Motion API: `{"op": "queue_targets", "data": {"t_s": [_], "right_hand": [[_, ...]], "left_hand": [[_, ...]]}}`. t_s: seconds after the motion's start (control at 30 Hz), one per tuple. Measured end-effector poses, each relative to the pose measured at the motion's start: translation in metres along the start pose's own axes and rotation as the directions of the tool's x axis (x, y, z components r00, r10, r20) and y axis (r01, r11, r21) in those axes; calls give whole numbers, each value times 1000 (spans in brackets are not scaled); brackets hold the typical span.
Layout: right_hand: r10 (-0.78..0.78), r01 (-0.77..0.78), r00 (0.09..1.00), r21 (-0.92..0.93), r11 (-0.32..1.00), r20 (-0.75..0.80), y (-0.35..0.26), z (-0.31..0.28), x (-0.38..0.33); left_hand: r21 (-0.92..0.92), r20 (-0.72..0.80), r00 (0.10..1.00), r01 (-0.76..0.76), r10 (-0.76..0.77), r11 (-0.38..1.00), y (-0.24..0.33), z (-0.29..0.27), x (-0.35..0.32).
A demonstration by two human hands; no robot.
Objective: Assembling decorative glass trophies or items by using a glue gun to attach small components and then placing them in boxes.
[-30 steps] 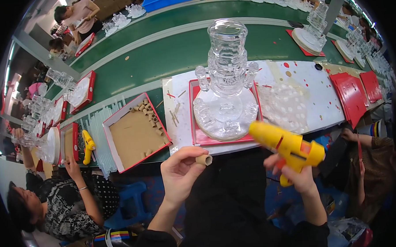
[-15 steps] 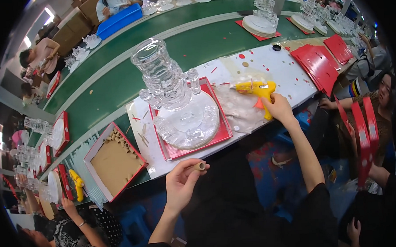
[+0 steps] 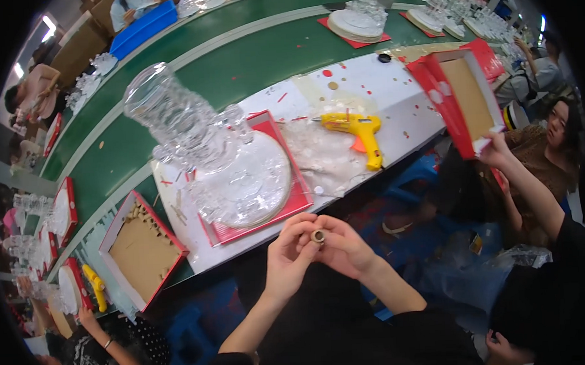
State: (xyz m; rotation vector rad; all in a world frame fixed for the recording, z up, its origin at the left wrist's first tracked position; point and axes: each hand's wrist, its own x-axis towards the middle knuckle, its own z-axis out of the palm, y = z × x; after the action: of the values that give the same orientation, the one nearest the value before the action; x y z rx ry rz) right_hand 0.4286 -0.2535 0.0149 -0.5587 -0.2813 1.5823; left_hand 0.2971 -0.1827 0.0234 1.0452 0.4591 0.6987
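Observation:
In front of my body, my left hand (image 3: 286, 256) is closed around a short brown cardboard tube (image 3: 318, 236), its open end showing. Against it, my right hand (image 3: 346, 247) has its fingers closed at the same tube; the two hands touch, and some fingertips are hidden. A yellow glue gun (image 3: 367, 135) lies on the white table, out of both hands. Beyond my hands, a red tray (image 3: 300, 182) holds a round white base (image 3: 266, 180) with a clear plastic tiered piece (image 3: 179, 119) standing on it.
A red-edged box with several cardboard tubes (image 3: 139, 258) sits to the left. Behind the table runs a green conveyor (image 3: 229, 77) carrying more clear pieces. At right, a person holds a red box (image 3: 455, 103); another person works at lower left beside a second glue gun (image 3: 94, 286).
My right hand has let go of the glue gun, leaving it on the table, and has come to the tube in my left hand. At right, a person's red box has moved over the table's end.

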Motion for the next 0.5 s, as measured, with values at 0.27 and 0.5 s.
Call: {"op": "queue_targets", "data": {"t_s": [0.27, 0.5], "right_hand": [[-32, 33, 999, 43, 999, -25, -17, -23, -18], [-94, 113, 990, 188, 976, -106, -19, -37, -31]], "left_hand": [[619, 219, 950, -312, 223, 721, 9, 7, 23], [938, 286, 946, -308, 151, 156, -8, -2, 70]]}}
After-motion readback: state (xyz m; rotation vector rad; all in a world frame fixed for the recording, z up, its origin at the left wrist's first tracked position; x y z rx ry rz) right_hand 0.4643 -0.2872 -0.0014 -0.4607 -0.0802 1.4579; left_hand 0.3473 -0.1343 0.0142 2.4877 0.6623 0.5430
